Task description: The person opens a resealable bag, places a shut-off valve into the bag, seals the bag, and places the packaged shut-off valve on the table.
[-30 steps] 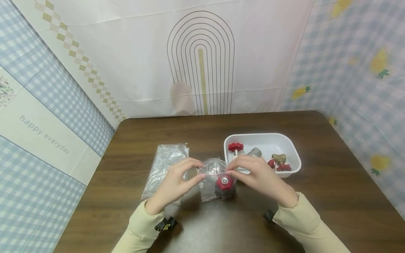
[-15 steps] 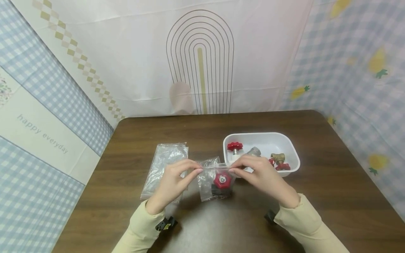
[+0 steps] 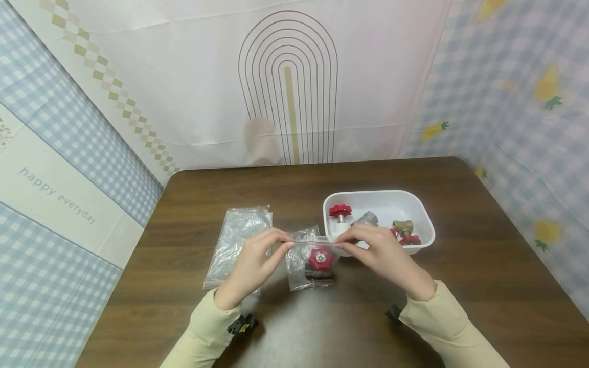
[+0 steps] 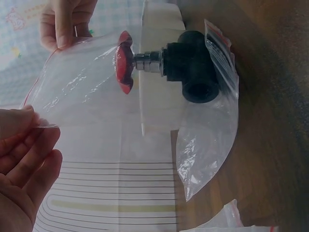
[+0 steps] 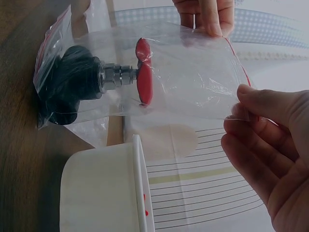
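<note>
A clear zip bag stands upright over the table, its red-lined mouth drawn straight between both hands. Inside it sits a valve with a black body, a metal stem and a red handwheel. My left hand pinches one end of the bag's mouth between thumb and fingers. At the opposite end, my right hand pinches the other corner. In the head view the valve lies below and between the hands, handwheel facing up.
A white tub just behind my right hand holds several valves, some with red handwheels and one brass. Flat clear bags lie on the brown table left of the hands. Another flat bag lies behind the held one.
The bag's mouth, bowed apart a second ago, is now pulled into a straight line with its two sides together. Both hands keep hold of its ends, slightly farther apart.
</note>
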Available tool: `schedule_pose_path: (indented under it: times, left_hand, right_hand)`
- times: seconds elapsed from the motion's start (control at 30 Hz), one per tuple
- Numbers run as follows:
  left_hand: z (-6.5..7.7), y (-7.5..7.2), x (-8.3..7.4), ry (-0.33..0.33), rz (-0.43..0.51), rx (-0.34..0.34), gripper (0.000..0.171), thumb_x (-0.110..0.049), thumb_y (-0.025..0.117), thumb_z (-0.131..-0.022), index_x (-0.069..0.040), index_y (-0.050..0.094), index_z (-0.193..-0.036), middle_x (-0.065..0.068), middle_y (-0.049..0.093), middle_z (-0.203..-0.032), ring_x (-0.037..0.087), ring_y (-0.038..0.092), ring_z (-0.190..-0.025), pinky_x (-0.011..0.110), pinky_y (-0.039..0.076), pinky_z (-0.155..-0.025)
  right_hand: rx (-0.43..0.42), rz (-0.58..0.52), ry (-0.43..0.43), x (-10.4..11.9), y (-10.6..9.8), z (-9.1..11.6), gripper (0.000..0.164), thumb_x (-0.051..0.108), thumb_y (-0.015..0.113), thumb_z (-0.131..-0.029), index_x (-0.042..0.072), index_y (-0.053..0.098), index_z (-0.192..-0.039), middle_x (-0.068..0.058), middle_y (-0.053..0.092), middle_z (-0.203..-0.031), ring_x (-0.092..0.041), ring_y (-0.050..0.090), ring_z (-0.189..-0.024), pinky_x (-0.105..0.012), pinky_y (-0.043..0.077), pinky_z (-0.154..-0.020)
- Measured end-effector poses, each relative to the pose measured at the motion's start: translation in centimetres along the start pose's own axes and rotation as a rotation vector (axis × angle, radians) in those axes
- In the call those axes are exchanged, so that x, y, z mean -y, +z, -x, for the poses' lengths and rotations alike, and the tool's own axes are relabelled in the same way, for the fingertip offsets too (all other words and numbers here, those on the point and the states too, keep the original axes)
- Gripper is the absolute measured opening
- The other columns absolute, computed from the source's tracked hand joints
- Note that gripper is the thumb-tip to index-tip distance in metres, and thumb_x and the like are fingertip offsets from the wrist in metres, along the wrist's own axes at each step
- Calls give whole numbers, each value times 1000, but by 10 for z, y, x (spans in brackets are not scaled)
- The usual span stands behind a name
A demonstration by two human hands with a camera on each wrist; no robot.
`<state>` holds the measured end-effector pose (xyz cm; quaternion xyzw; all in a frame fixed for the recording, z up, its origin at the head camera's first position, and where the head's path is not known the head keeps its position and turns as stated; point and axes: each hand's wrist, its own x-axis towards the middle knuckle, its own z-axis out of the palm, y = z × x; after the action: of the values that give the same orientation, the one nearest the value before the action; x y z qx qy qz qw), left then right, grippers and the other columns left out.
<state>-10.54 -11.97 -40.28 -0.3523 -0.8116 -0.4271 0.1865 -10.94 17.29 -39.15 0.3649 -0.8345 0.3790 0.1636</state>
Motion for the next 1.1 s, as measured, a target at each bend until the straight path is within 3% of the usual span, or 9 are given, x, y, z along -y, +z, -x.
schedule_pose_path:
  times: [0.17,0.3,0.5,0.6,0.73,0.93,1.1]
  left_hand:
    - [-4,-3,1,-16,-7,1,4,-11,75,-91,-10,75,-95,-1,74,-97,14,70,-92,27,56,-86]
    - [-6,-6,4,1,2,-14,5,-12,77,-89,-10,76,-93,-1,75,-93,14,71,-88,28,57,-83]
    - [-12,-6,6,-20,17,42,4,-12,77,-90,-13,75,-94,-5,73,-92,9,68,-88,29,56,-81]
    - [-16,-6,4,-36,14,75,5,-13,76,-90,-15,75,-95,-7,72,-93,7,67,-89,29,55,-82]
    - [-16,-6,3,-34,14,88,5,-13,77,-90,-15,76,-94,-8,72,-92,6,67,-89,31,56,-82]
    - [-22,-3,6,5,25,115,4,-17,74,-93,-14,75,-96,-8,71,-94,5,66,-89,28,55,-84]
    - [-32,0,9,26,23,138,5,-16,74,-93,-13,74,-96,-5,71,-93,6,66,-89,30,56,-82]
  right_hand:
    - [5,2,-3,-2,0,-2,27,3,85,-77,16,76,-99,10,73,-96,-9,66,-88,-18,52,-80]
    - [45,-4,27,-1,1,-5,24,6,84,-80,17,74,-99,11,72,-98,-9,67,-92,-28,55,-85]
    - [119,-2,90,5,6,-15,39,21,83,-84,14,69,-120,4,71,-113,-12,68,-101,-40,58,-87]
    - [135,10,64,8,12,-22,43,24,83,-85,12,68,-124,1,71,-117,-13,67,-104,-39,57,-88]
    - [139,58,18,13,20,-28,32,24,82,-86,11,73,-114,0,73,-110,-13,69,-99,-36,58,-86]
    - [150,118,60,19,24,-38,17,23,81,-87,14,76,-100,5,73,-95,-8,67,-84,-29,58,-76]
    - [167,126,60,19,25,-46,14,22,80,-88,14,75,-99,5,73,-90,-6,64,-75,-26,57,-71]
